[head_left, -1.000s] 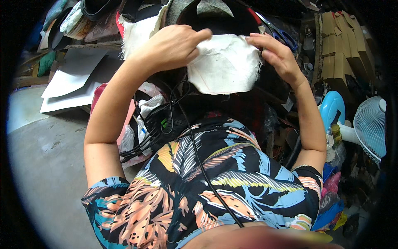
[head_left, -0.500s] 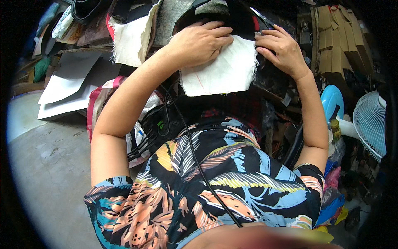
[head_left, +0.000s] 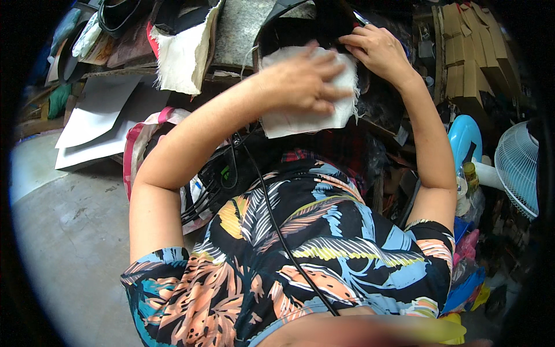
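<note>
White cloth (head_left: 300,118) — a frayed-edged piece — lies spread in front of us, over a dark object (head_left: 300,26) at the top of the view. Our left hand (head_left: 303,81) presses flat on it, fingers spread, not gripping. Our right hand (head_left: 376,49) pinches its upper right corner against the dark object. Another pale cloth scrap (head_left: 182,55) hangs to the left — a white fan (head_left: 523,168) stands far right.

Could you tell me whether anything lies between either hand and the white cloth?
Nothing visible does. The left hand lies flat on the white cloth, palm pressing it down, and the right hand pinches its upper right edge against the dark object beneath. Both touch the cloth directly.
</note>
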A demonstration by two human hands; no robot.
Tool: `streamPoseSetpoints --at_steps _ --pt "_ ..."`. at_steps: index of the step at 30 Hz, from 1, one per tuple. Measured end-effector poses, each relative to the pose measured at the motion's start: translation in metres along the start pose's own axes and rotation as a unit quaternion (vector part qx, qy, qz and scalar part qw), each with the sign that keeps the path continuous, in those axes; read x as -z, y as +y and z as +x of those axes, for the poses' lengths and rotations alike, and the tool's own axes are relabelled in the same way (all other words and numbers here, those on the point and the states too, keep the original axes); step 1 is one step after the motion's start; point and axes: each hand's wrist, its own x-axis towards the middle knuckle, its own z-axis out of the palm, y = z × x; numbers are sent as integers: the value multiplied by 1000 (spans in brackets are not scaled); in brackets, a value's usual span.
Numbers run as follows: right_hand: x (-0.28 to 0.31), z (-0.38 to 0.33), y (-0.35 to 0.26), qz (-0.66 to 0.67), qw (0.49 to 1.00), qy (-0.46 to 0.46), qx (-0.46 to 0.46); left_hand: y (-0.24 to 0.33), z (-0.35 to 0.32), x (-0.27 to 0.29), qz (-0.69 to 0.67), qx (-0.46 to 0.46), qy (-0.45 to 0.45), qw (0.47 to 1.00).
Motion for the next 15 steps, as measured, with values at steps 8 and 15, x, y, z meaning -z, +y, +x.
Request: streamPoseSetpoints --at_steps 8,15 --pt "1 -7 -23 -84 996 31 -14 -1 -25 11 109 139 191 966" --pt "-6 -6 -39 -168 979 102 50 -17 -63 5 -179 329 245 894"
